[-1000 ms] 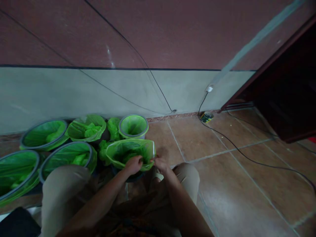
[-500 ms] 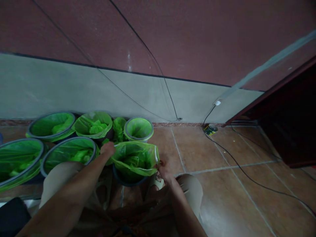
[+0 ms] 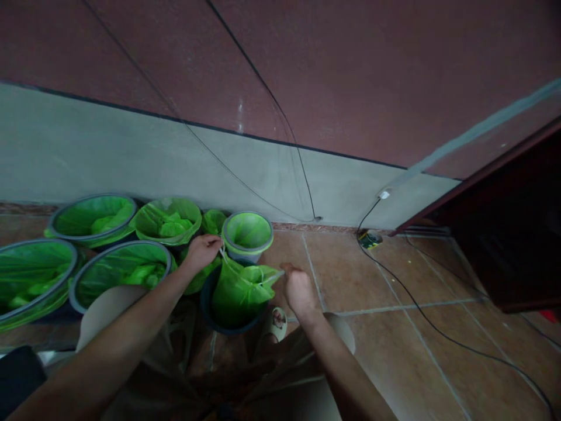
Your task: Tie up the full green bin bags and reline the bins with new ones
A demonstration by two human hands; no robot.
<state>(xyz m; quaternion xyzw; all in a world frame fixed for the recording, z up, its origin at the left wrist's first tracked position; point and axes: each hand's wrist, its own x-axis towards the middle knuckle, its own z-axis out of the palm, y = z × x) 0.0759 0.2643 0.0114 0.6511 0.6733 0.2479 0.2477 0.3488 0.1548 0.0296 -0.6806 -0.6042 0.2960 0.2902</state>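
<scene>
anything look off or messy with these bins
The green bag in the dark bin nearest the person is bunched, not spread over the rim like the others; the left hand and right hand pull its edges. Loose cables trail across the floor.

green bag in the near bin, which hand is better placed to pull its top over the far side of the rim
Probably left. The left hand already pinches the green bag top at the bin's far-left edge. The right hand holds the near-right corner.
</scene>
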